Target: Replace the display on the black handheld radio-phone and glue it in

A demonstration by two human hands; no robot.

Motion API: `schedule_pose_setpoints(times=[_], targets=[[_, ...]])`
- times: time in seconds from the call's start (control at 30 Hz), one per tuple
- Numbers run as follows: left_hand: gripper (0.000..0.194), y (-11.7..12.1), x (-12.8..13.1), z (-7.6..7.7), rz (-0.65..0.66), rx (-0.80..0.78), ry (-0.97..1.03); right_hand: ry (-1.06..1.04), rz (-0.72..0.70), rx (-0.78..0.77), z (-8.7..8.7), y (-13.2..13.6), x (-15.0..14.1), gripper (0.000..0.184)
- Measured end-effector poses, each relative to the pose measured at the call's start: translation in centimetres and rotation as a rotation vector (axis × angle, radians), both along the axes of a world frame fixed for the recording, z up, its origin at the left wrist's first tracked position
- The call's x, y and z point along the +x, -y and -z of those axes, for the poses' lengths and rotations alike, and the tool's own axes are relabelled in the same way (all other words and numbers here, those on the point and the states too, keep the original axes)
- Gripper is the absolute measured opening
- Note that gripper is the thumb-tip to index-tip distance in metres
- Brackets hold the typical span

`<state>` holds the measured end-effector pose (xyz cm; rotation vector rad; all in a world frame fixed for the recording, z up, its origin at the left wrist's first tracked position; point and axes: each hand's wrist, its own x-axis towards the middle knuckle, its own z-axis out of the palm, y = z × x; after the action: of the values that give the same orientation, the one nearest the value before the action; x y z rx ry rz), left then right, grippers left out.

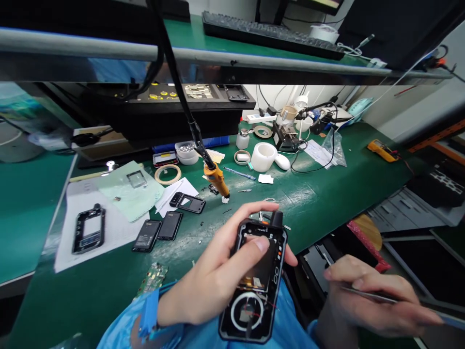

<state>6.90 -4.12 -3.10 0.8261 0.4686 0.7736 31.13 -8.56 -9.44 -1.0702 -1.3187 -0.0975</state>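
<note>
My left hand [214, 276] grips an opened black handheld device [256, 286] with a stubby antenna. The thumb presses on its upper inside panel, and a white ring and red wires show in its lower half. My right hand [366, 303] is closed in a pinch on thin metal tweezers [385, 298], held to the right of the device and apart from it. Both hands are over the front edge of the green bench mat [316, 194].
An orange-tipped electric screwdriver [216, 177] hangs on a cable above the mat. Black device shells [89, 230] and covers [157, 231] lie at the left on white paper. Tape rolls [167, 173], a white cup [263, 156], a circuit board [152, 278] and a yellow multimeter [381, 150] are around.
</note>
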Motion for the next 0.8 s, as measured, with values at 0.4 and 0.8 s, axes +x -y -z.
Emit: schedule_pose_setpoints(times=[0.4,0.8], targets=[[0.044,1.1,-2.6,6.7,-0.431,-0.096,-0.346,-0.165,-0.304,-0.186,5.8,-2.0,-1.2,0.071],[0.040,6.9,-0.1,19.4,-1.084,-0.081,-0.932,-0.098,-0.860,-0.369,9.9,-3.3,-0.6,0.045]])
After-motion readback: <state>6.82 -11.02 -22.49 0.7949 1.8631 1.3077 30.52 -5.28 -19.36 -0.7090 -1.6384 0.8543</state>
